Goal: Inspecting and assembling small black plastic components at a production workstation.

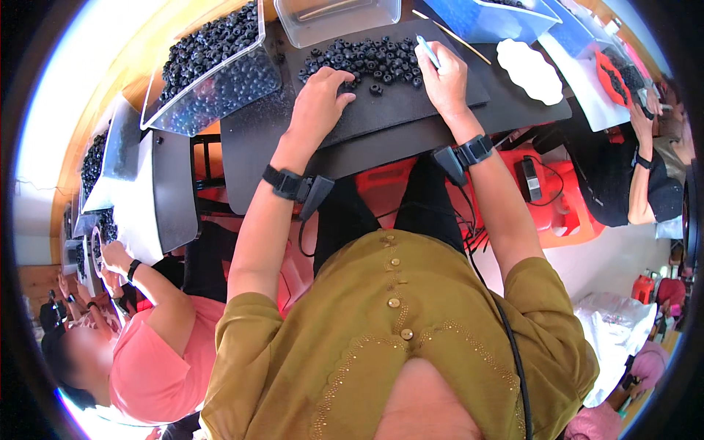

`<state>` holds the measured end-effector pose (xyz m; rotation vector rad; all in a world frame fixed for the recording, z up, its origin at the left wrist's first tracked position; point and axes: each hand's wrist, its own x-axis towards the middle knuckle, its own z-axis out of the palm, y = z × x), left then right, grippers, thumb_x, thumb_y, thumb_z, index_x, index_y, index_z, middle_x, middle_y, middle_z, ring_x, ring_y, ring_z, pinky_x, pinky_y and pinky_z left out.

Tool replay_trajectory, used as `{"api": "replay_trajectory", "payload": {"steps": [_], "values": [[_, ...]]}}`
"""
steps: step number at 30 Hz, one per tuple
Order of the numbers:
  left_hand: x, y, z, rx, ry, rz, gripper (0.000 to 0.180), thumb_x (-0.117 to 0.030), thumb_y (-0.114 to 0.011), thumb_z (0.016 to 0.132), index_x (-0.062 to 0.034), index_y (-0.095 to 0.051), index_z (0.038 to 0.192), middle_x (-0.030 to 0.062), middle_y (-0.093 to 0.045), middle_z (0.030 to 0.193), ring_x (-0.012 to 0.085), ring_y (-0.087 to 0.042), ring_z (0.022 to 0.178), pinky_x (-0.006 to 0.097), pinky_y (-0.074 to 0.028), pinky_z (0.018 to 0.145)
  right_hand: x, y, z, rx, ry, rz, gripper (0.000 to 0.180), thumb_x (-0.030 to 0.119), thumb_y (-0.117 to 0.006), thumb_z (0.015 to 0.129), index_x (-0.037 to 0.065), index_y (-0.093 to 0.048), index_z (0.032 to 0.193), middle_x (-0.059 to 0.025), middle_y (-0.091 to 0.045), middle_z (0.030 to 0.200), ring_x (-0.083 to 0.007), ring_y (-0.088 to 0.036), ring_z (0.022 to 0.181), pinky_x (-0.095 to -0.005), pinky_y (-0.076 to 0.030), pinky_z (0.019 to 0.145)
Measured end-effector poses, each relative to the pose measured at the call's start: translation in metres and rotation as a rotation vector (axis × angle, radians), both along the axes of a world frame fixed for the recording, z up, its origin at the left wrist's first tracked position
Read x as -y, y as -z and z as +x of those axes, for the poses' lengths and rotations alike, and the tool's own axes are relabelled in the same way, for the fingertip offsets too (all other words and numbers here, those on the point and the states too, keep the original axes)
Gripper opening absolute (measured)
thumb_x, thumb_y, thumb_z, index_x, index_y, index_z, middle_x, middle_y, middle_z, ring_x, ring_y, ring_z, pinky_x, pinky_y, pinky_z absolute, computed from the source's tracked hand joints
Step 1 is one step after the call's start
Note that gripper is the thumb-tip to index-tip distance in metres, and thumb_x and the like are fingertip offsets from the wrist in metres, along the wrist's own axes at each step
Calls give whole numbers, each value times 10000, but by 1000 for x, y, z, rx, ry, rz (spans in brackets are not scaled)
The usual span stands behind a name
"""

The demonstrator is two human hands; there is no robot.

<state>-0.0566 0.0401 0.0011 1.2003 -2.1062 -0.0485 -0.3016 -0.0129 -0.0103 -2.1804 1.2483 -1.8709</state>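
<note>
A heap of small black round beads [367, 57], some showing a hole, lies on a dark flat board [411, 103] on the table. My left hand [319, 103] is at the heap's left front edge, thumb and index finger curled around a black bead [349, 86]. At the heap's right edge my right hand [445, 79] grips a slim, pale blue pen-like tool [427, 51], its tip pointing up and away. One loose bead [376, 89] lies just in front of the heap, between my hands.
A clear bin [213, 106] full of black beads stands left; another clear bin [337, 26] is behind the board. To the right are a thin stick [462, 40], a white scalloped dish [529, 72] and a blue bin [491, 22]. Co-workers sit on both sides.
</note>
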Motion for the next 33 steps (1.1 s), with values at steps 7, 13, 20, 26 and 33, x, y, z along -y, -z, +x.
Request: {"api": "replay_trajectory", "payload": {"steps": [7, 13, 20, 26, 33], "values": [[10, -2, 0, 7, -26, 86, 205, -107, -741, 807, -29, -655, 976, 140, -658, 929, 329, -642, 893, 392, -511, 790, -14, -26, 24, -33, -199, 315, 327, 373, -658, 927, 72, -637, 1055, -94, -653, 733, -249, -646, 639, -357, -488, 607], [19, -2, -5, -100, 54, 74, 156, -41, -686, 864, -28, -657, 1017, 123, -675, 931, 275, -677, 826, 353, -544, 732, 14, -28, 59, 31, -394, 244, 311, 342, -552, 996, 60, -634, 1099, -128, -669, 759, -297, -667, 688, -379, -499, 628], [29, 1, 18, -1478, 447, 805, 228, -107, -555, 1000, -35, -579, 1215, 98, -654, 1090, 149, -643, 939, 247, -562, 819, 18, -18, 74, 74, -327, 149, 250, 245, -509, 1021, 33, -634, 1067, -124, -649, 728, -275, -664, 644, -364, -498, 588], [33, 5, 30, -1719, 604, 909, 308, -98, -544, 1002, -22, -505, 1298, 180, -609, 1151, 199, -627, 973, 223, -577, 828, 16, -23, 69, 100, -415, 247, 251, 236, -520, 1018, 20, -646, 1043, -78, -623, 668, -185, -638, 602, -313, -493, 585], [35, 9, 33, -1702, 699, 1000, 335, -103, -502, 1024, -11, -476, 1346, 200, -569, 1189, 216, -590, 1013, 232, -569, 860, 25, -18, 64, 109, -369, 181, 240, 229, -518, 1012, 30, -652, 1006, -77, -629, 661, -184, -646, 601, -311, -500, 584]]}}
